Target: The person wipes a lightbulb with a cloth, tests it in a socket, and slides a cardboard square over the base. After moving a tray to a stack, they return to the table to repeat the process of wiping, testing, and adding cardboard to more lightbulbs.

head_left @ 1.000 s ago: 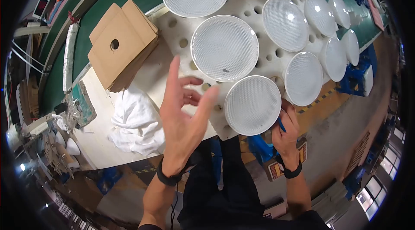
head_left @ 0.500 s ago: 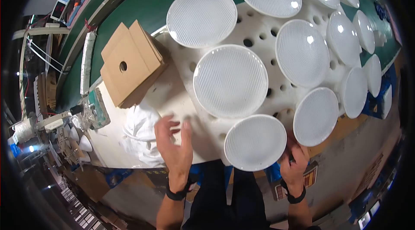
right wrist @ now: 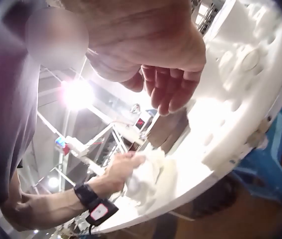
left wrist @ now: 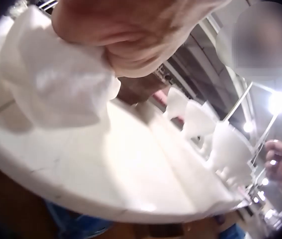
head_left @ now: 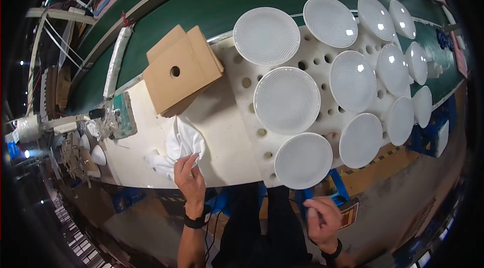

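My left hand [head_left: 190, 181] is at the near edge of the worktop, its fingers pinching a crumpled white cloth [head_left: 185, 139]. In the left wrist view the cloth [left wrist: 56, 74] bunches up beneath that hand. My right hand [head_left: 325, 220] hovers in front of the table edge, fingers loosely bent and holding nothing. Nearest to it is a round white lamp with a dimpled face [head_left: 303, 161]. Several more such lamps stand in rows on a white board with holes [head_left: 262, 154]. The right wrist view shows the right fingers [right wrist: 173, 89] with nothing in them.
A stack of brown cardboard pieces [head_left: 184, 71], the top one with a round hole, lies behind the cloth. Beyond runs a green conveyor belt [head_left: 201, 11]. A plastic-wrapped green item [head_left: 122, 116] sits at left. Blue stools [head_left: 337, 187] stand below the table edge.
My left hand has moved left from beside the lamps and taken hold of the cloth. My right hand has drawn back from the nearest lamp toward my body. The head view has shifted.
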Demonstrator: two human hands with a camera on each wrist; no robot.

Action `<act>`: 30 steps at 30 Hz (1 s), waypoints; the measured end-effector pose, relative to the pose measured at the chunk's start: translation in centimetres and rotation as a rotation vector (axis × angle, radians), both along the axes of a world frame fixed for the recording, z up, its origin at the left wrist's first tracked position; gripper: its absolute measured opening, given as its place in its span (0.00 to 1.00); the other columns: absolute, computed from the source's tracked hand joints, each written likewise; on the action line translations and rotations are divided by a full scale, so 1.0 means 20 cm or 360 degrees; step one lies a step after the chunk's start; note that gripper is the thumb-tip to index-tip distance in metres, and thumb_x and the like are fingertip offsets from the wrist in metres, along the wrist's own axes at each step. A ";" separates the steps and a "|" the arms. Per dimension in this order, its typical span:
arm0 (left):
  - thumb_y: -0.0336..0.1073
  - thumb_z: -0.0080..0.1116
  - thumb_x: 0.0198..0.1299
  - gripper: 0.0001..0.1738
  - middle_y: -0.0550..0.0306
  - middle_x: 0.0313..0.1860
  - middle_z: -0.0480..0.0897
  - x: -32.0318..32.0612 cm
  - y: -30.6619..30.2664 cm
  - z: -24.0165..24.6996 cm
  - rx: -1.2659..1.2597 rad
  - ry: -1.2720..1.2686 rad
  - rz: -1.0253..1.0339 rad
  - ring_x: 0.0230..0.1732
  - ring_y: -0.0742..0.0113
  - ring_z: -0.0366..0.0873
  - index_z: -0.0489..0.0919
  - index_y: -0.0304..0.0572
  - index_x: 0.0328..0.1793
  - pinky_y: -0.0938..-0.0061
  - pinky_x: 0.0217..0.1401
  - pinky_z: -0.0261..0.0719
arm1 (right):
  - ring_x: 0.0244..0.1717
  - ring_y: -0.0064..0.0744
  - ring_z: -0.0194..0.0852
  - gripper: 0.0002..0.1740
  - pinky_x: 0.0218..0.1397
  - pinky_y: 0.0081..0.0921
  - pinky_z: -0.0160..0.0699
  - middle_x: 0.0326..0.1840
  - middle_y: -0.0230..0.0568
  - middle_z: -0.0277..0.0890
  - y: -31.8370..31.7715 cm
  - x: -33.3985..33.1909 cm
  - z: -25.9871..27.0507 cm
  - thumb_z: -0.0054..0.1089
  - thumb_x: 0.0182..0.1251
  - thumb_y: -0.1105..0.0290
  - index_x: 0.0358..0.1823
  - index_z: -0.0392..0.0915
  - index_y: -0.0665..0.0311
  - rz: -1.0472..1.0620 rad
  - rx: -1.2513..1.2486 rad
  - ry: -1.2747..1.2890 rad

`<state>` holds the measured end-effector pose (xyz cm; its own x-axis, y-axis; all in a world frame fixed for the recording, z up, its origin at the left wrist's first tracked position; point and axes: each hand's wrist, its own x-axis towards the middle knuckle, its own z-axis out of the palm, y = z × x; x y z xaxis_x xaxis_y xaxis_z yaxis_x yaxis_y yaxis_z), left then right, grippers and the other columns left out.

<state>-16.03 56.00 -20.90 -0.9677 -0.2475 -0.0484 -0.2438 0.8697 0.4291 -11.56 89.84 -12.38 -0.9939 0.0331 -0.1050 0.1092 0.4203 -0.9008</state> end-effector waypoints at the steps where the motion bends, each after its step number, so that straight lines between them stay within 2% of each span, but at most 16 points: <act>1: 0.14 0.57 0.59 0.18 0.47 0.43 0.85 -0.02 0.05 0.06 0.0281 0.0250 0.0098 0.45 0.54 0.82 0.86 0.35 0.53 0.67 0.49 0.78 | 0.38 0.43 0.85 0.14 0.43 0.32 0.84 0.39 0.47 0.84 -0.06 -0.02 0.02 0.66 0.60 0.82 0.48 0.85 0.69 0.0157 -0.0125 -0.0035; 3: 0.15 0.57 0.59 0.17 0.47 0.41 0.84 -0.05 0.15 0.28 0.0364 0.0389 0.0108 0.41 0.56 0.82 0.85 0.34 0.53 0.69 0.44 0.77 | 0.41 0.39 0.86 0.18 0.45 0.30 0.84 0.41 0.46 0.85 -0.23 -0.06 0.03 0.68 0.63 0.79 0.55 0.83 0.70 0.0339 -0.0377 -0.0197; 4: 0.16 0.58 0.60 0.16 0.48 0.39 0.84 -0.05 0.17 0.38 0.0438 0.0521 0.0096 0.37 0.59 0.81 0.85 0.34 0.53 0.71 0.40 0.76 | 0.50 0.39 0.85 0.26 0.53 0.32 0.83 0.51 0.50 0.83 -0.31 -0.09 0.02 0.67 0.66 0.76 0.66 0.75 0.70 0.0416 -0.0505 -0.0400; 6: 0.25 0.60 0.67 0.13 0.49 0.39 0.85 0.00 0.17 0.49 0.0804 0.0120 0.0232 0.34 0.69 0.78 0.84 0.34 0.56 0.77 0.35 0.75 | 0.67 0.46 0.73 0.47 0.68 0.36 0.75 0.77 0.61 0.61 -0.53 -0.13 -0.07 0.65 0.72 0.65 0.84 0.45 0.68 0.0412 -0.0820 -0.0554; 7: 0.28 0.61 0.68 0.15 0.48 0.42 0.86 0.02 0.16 0.50 0.0976 -0.0085 0.0180 0.36 0.69 0.79 0.83 0.34 0.59 0.76 0.36 0.75 | 0.68 0.45 0.70 0.48 0.69 0.36 0.73 0.78 0.60 0.58 -0.64 -0.16 -0.13 0.61 0.75 0.61 0.84 0.39 0.68 0.0326 -0.1094 -0.0723; 8: 0.30 0.61 0.69 0.17 0.48 0.45 0.87 0.03 0.13 0.50 0.1149 -0.0290 0.0117 0.38 0.68 0.80 0.82 0.35 0.62 0.76 0.37 0.76 | 0.67 0.38 0.69 0.45 0.68 0.34 0.72 0.77 0.57 0.61 -0.74 -0.22 -0.16 0.58 0.77 0.59 0.83 0.43 0.70 0.0237 -0.1263 -0.0841; 10: 0.32 0.61 0.69 0.20 0.47 0.49 0.87 0.03 0.04 0.45 0.1182 -0.0107 0.0094 0.41 0.68 0.81 0.81 0.35 0.65 0.75 0.39 0.78 | 0.56 0.25 0.75 0.28 0.59 0.25 0.75 0.59 0.47 0.80 -0.86 -0.32 -0.22 0.59 0.77 0.61 0.70 0.70 0.72 0.0240 -0.0963 -0.0790; 14: 0.37 0.61 0.69 0.24 0.46 0.57 0.85 0.04 -0.33 0.40 0.0895 0.0062 0.0369 0.48 0.64 0.84 0.78 0.34 0.68 0.71 0.49 0.83 | 0.45 0.22 0.79 0.19 0.51 0.25 0.78 0.44 0.36 0.86 -1.01 -0.39 -0.22 0.61 0.75 0.63 0.55 0.81 0.74 0.0073 -0.0938 -0.0586; 15: 0.37 0.61 0.69 0.24 0.46 0.57 0.85 0.08 -0.42 0.36 0.0912 0.0065 0.0381 0.48 0.64 0.84 0.78 0.34 0.68 0.71 0.49 0.83 | 0.51 0.32 0.80 0.22 0.57 0.31 0.77 0.51 0.44 0.84 -1.03 -0.41 -0.22 0.62 0.73 0.64 0.58 0.78 0.76 0.0156 -0.0873 -0.0558; 16: 0.37 0.61 0.69 0.23 0.47 0.58 0.85 0.09 -0.52 0.34 0.0866 0.0021 0.0452 0.48 0.64 0.84 0.79 0.34 0.68 0.71 0.49 0.83 | 0.51 0.32 0.80 0.22 0.57 0.31 0.77 0.51 0.44 0.84 -1.04 -0.42 -0.26 0.62 0.73 0.64 0.58 0.78 0.76 0.0156 -0.0850 -0.0549; 18: 0.36 0.61 0.69 0.23 0.47 0.58 0.85 0.05 -0.66 0.30 0.0851 -0.0017 0.0468 0.48 0.64 0.84 0.79 0.34 0.67 0.70 0.48 0.83 | 0.59 0.49 0.76 0.26 0.65 0.39 0.73 0.60 0.54 0.78 -1.08 -0.44 -0.40 0.64 0.71 0.65 0.64 0.75 0.75 0.0351 0.0492 0.0118; 19: 0.36 0.61 0.69 0.22 0.47 0.58 0.85 0.02 -0.72 0.30 0.0896 -0.0008 0.0464 0.47 0.64 0.84 0.79 0.34 0.67 0.70 0.47 0.83 | 0.64 0.61 0.68 0.29 0.70 0.45 0.67 0.66 0.60 0.70 -1.10 -0.45 -0.39 0.66 0.68 0.65 0.67 0.72 0.73 0.0291 0.0524 0.0230; 24: 0.35 0.58 0.72 0.21 0.49 0.60 0.85 -0.23 -0.91 0.29 0.1177 0.0129 0.0285 0.48 0.65 0.83 0.79 0.36 0.68 0.73 0.49 0.81 | 0.67 0.57 0.69 0.29 0.71 0.43 0.69 0.67 0.54 0.71 -1.06 -0.46 -0.02 0.69 0.67 0.67 0.67 0.74 0.70 0.0002 0.0469 0.0297; 27: 0.37 0.59 0.71 0.22 0.49 0.59 0.85 -0.29 -0.88 0.41 0.1215 -0.0021 0.0107 0.47 0.64 0.83 0.79 0.36 0.68 0.72 0.47 0.81 | 0.70 0.60 0.65 0.36 0.72 0.47 0.67 0.71 0.58 0.67 -0.85 -0.57 0.19 0.71 0.65 0.65 0.72 0.69 0.69 -0.0132 0.0888 0.0463; 29: 0.37 0.60 0.71 0.21 0.50 0.57 0.85 -0.28 -0.84 0.43 0.1236 -0.0115 -0.0047 0.44 0.65 0.82 0.80 0.37 0.67 0.72 0.40 0.81 | 0.75 0.64 0.57 0.50 0.74 0.55 0.63 0.75 0.63 0.59 -0.71 -0.73 0.25 0.75 0.60 0.53 0.78 0.60 0.67 -0.0344 0.1283 0.0432; 30: 0.37 0.60 0.70 0.21 0.49 0.57 0.85 -0.27 -0.81 0.42 0.1231 -0.0100 -0.0144 0.43 0.64 0.83 0.80 0.37 0.66 0.71 0.39 0.81 | 0.75 0.64 0.57 0.50 0.74 0.55 0.63 0.75 0.63 0.59 -0.66 -0.79 0.21 0.75 0.60 0.53 0.78 0.60 0.67 -0.0367 0.1290 0.0423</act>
<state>-21.39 39.81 -12.49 -0.9722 -0.0414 -0.2303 -0.2302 0.3465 0.9094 -27.42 76.70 -8.26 -0.9415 0.1998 0.2714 0.0995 0.9342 -0.3426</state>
